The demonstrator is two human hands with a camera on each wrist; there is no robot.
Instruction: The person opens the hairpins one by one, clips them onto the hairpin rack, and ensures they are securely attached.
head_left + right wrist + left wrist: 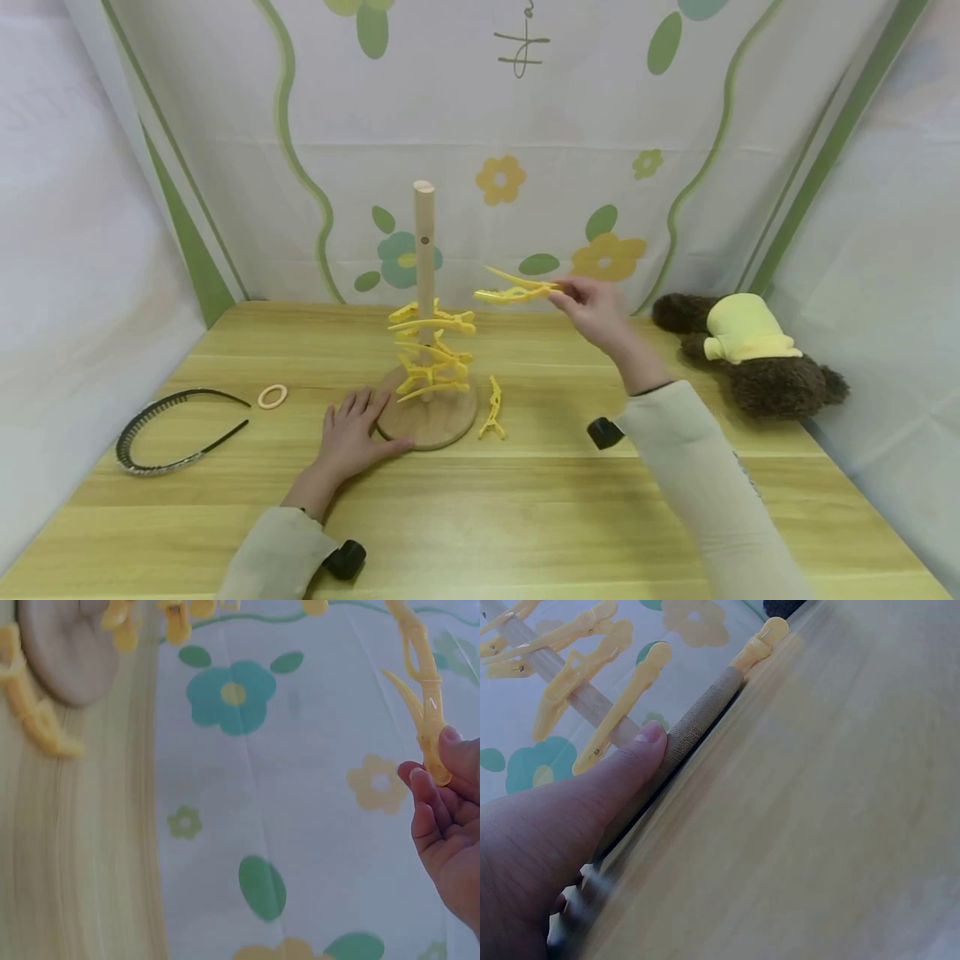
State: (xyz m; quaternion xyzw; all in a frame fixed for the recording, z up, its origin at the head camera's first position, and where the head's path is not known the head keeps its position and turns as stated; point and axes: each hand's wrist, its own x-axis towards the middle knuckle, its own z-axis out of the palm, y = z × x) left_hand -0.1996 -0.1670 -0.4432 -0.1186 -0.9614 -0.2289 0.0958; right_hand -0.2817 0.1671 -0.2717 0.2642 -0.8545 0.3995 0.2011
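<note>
A pale wooden post point(424, 218) stands upright on a round wooden base point(431, 428), with several yellow hair clips point(433, 325) clipped along its lower half. My left hand point(357, 443) rests against the left of the base, fingers spread and thumb along its near edge; the left wrist view shows the thumb point(634, 761) at the rim. To the right of the post and apart from it, my right hand point(596, 315) pinches another yellow hair clip point(521, 292) by its tail end, its prongs spread and pointing at the post. One loose clip point(493, 407) lies on the table beside the base.
At the left of the wooden table point(510, 517) lie a black toothed headband point(137, 432) and a small pale ring point(272, 397). A dark brown plush toy in a yellow shirt point(750, 329) lies at the right edge. Flower-printed cloth point(562, 192) hangs behind.
</note>
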